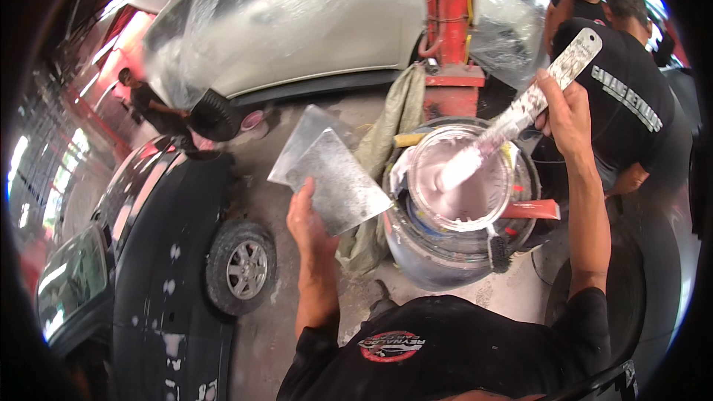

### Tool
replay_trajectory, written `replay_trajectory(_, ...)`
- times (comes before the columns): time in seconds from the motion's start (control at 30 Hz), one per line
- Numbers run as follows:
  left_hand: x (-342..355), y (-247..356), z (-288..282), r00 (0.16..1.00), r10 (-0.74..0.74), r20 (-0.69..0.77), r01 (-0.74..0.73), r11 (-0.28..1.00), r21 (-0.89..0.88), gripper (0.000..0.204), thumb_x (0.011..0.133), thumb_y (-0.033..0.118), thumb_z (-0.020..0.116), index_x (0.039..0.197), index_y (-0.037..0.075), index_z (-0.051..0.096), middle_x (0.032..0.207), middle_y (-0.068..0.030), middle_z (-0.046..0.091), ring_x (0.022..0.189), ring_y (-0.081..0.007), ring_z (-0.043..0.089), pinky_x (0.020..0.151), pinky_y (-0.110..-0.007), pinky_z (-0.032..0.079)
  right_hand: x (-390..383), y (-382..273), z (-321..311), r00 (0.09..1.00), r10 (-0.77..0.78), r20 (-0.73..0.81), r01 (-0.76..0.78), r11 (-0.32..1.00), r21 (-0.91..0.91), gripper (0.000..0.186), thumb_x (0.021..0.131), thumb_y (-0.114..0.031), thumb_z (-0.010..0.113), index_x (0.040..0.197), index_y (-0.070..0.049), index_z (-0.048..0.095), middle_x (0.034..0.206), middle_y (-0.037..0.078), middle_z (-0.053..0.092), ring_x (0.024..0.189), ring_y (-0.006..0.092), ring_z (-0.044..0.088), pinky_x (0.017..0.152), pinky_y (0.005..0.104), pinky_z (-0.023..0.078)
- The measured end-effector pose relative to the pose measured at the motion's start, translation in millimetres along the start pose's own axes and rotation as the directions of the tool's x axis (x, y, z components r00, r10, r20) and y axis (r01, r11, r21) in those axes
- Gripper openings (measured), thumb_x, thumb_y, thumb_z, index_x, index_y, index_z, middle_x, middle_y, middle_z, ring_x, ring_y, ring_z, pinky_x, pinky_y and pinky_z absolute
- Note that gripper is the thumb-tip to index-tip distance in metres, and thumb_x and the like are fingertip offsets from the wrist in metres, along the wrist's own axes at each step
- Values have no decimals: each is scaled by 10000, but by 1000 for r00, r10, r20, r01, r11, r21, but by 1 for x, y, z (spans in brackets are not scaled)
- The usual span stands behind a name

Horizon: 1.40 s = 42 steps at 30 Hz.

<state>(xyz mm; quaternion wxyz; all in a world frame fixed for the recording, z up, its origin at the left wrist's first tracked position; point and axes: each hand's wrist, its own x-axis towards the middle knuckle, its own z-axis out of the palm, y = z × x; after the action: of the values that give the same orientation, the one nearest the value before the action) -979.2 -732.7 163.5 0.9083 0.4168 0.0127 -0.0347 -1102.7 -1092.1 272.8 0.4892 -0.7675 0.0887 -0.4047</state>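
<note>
In my left hand (308, 219) are two thin, flat grey plates (343, 186), overlapping like a fan, the front one speckled. My fingers close round their lower left edge. My right hand (568, 113) grips a long mixing stick (512, 115) by its upper part. Pale putty coats the stick, thickest at its lower end, which hangs over the open tin (506, 197). Pinkish-white putty (468, 197) lies in that tin and smears its rim. Whether the stick's tip touches the putty, I cannot tell.
The tin stands on a drum (438, 263), beside a red tube (531, 209) and a dark brush (498, 251). A red post (449, 30) rises behind. A plastic-covered car (312, 44) stands at the back, a dark car body (167, 275) and wheel (243, 269) left. People (609, 96) are close right.
</note>
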Motion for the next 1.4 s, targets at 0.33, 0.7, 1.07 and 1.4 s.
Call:
replay_trajectory(0.33, -5, -4, 57, 952, 30, 304, -32, 999, 1, 337, 1037, 208, 510, 1268, -36, 536, 1159, -142, 657, 995, -269, 688, 853, -417, 577, 14, -19, -71, 968, 45, -248, 33, 952, 304, 301, 994, -306, 614, 987, -17, 696, 682, 24, 643, 448, 39, 501, 355, 175, 318)
replay_trajectory(0.7, 7, -22, 86, 921, -78, 381, 66, 997, 45, 337, 1046, 203, 490, 1231, -74, 543, 1167, -176, 654, 985, -273, 690, 859, -399, 578, 19, -35, -112, 905, -34, -423, 223, 887, 405, 260, 1001, -260, 607, 1038, -11, 670, 758, 17, 640, 503, 57, 499, 427, 197, 322)
replay_trajectory(1.07, -16, -21, 95, 889, -123, 441, 93, 992, 89, 367, 1048, 211, 481, 1245, -92, 541, 1175, -186, 653, 997, -273, 691, 872, -396, 575, 48, -66, -105, 904, -171, -391, 377, 749, 545, 260, 1003, -197, 591, 1103, 33, 657, 958, 57, 643, 629, 79, 514, 479, 195, 336)
replay_trajectory(1.4, -38, 3, 92, 849, -144, 509, 187, 982, -34, 381, 1047, 205, 479, 1269, -100, 531, 1195, -185, 650, 1026, -268, 683, 908, -395, 561, 6, -45, -40, 983, -17, -184, 110, 857, 504, 252, 1012, -272, 590, 1020, -29, 652, 724, 14, 631, 494, 42, 511, 394, 193, 340)
